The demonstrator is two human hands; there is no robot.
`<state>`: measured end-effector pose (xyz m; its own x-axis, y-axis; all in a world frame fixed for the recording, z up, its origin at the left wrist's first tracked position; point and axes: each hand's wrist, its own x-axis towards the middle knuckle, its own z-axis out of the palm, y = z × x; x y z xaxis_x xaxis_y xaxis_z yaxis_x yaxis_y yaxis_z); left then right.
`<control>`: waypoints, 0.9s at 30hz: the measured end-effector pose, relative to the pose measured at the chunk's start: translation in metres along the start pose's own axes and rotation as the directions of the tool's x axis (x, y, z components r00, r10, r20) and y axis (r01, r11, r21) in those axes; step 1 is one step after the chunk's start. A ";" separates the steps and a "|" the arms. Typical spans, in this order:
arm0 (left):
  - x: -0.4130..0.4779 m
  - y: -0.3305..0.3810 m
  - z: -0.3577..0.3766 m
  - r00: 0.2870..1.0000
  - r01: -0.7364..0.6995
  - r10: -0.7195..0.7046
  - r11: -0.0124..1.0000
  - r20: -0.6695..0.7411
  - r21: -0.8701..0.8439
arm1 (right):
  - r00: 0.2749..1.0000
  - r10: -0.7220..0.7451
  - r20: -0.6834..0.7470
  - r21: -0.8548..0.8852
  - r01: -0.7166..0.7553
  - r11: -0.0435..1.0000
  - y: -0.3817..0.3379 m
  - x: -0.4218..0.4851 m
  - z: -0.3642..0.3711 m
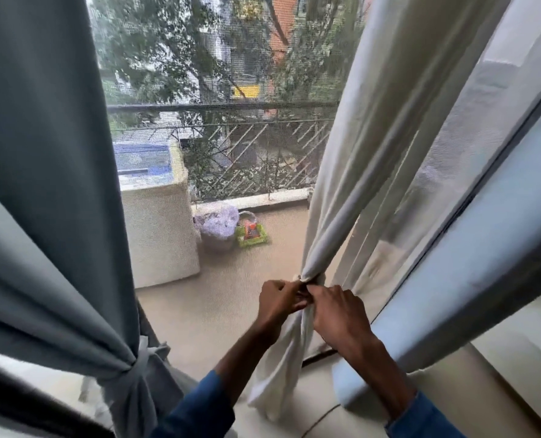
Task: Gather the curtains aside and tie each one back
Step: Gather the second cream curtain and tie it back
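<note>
A grey-blue curtain [41,191] on the left hangs gathered, cinched low by a knotted tie [136,361]. On the right a cream-white curtain [351,172] is bunched to a narrow neck just above my hands, and its tail [281,368] hangs below them. My left hand [278,300] and my right hand [338,311] meet at that neck, fingers pinched on the fabric or a tie there. The tie itself is hidden by my fingers. A second grey-blue curtain [471,279] hangs at the far right, behind my right hand.
Through the mesh screen [231,137] lies a balcony with a railing [231,105], a washing machine [158,222], a cloth-covered basket [218,226] and a green toy [251,233]. A dark window frame [490,175] runs diagonally at right. A pale sill [319,403] lies below my arms.
</note>
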<state>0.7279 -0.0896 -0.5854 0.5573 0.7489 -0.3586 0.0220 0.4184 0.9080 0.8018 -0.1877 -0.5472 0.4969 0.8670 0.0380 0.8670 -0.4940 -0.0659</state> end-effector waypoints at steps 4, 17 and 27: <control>-0.006 -0.004 0.000 0.999 -0.018 0.019 0.999 -0.029 0.027 | 0.997 0.018 0.069 -0.065 -0.014 0.998 -0.003 0.013 -0.004; -0.012 -0.001 -0.001 0.998 -0.070 0.069 0.989 0.011 0.133 | 0.977 -0.036 0.209 -0.029 0.043 0.999 0.003 0.014 -0.004; 0.001 0.007 -0.006 0.994 -0.096 0.100 0.989 -0.031 0.111 | 0.999 -0.033 -0.013 0.057 0.034 0.998 0.018 0.004 -0.046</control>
<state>0.7239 -0.0830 -0.5805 0.5305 0.8027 -0.2725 0.0603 0.2849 0.9567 0.8208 -0.1959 -0.5020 0.4681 0.8821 0.0536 0.8799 -0.4596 -0.1208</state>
